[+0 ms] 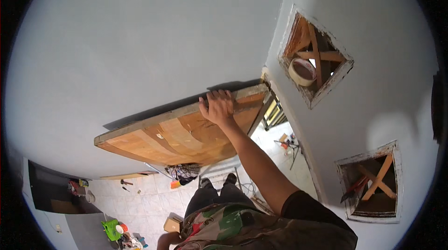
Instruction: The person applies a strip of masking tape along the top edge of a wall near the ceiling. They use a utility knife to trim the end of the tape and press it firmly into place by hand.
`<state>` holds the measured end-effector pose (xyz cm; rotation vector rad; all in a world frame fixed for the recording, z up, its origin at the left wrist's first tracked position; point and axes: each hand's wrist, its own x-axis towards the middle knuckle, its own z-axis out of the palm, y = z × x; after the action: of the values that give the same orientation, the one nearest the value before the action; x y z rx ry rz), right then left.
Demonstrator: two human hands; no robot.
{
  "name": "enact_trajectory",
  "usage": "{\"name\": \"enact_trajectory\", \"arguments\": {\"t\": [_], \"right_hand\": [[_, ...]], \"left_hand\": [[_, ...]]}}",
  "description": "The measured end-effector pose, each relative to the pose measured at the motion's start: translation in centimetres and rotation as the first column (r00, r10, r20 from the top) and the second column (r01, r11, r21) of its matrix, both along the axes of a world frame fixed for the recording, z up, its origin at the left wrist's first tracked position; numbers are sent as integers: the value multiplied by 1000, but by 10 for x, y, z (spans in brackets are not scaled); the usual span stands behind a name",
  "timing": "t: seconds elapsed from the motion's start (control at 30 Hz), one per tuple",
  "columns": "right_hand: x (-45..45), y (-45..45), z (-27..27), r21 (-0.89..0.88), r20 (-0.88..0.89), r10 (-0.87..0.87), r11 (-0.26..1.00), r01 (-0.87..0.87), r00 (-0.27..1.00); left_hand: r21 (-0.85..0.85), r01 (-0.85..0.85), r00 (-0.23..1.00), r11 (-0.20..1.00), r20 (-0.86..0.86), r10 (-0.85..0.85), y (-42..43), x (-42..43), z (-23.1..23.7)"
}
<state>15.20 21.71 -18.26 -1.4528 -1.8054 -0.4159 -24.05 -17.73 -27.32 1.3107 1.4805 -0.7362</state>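
My right hand (pixel 219 105) grips the top edge of a wooden door (pixel 168 134), its fingers curled over the far side. The door stands ajar, with bare, patchy brown veneer on the face towards me. Its far corner meets the door frame (pixel 294 124) at the wall corner. Only a bent part of my left arm (pixel 169 240) shows at the bottom edge; the left hand is out of view. My shoes (pixel 229 179) rest high above the floor on what looks like a ladder (pixel 238 180). A checked cloth (pixel 182 172) shows below the door.
A masking tape roll (pixel 302 71) sits in a diamond-shaped wall opening (pixel 344 69) with crossed wooden slats. Another opening (pixel 372 216) holds a red tool (pixel 355 189). On the tiled floor lie a hammer (pixel 126 182), a cardboard box (pixel 172 224) and a green bag (pixel 111 229).
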Motion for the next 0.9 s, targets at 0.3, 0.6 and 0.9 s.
{"name": "enact_trajectory", "arguments": {"t": [0.3, 0.6, 0.9], "right_hand": [[-13, -19, -7, 129, -26, -2, 992, 6, 1000], [-11, -8, -20, 269, 33, -6, 963, -3, 999], [-11, 8, -29, 248, 68, -44, 968, 26, 997]], "left_hand": [[882, -403, 912, 245, 410, 25, 172, 69, 60], [728, -368, 920, -579, 196, -339, 357, 104, 180], [915, -389, 897, -109, 349, -272, 403, 91, 133]]}}
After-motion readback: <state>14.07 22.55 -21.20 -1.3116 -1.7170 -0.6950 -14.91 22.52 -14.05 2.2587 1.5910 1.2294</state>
